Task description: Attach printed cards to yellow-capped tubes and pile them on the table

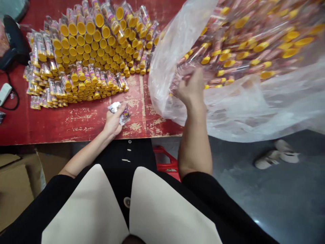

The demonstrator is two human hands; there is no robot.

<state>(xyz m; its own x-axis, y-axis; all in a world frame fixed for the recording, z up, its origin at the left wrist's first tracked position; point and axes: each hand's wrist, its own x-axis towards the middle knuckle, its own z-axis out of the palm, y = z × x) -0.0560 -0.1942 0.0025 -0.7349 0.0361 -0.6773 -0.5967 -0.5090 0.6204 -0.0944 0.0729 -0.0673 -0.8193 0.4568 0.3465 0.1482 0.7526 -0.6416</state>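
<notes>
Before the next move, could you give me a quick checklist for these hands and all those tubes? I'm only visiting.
1. Left hand has a hold: ok, printed packaging sits between thumb and fingers.
2. Left hand clear of the stacked tubes: ok, bare red table shows between them.
3. Right hand inside the plastic bag: ok, it reaches in through the open mouth.
4. Right hand gripping a tube: cannot tell, its fingers are blurred.
5. Bagged tubes neatly lined up: not ok, they lie at mixed angles.
6. Bag fully on the table: cannot tell, its near side hides the table's edge.
</notes>
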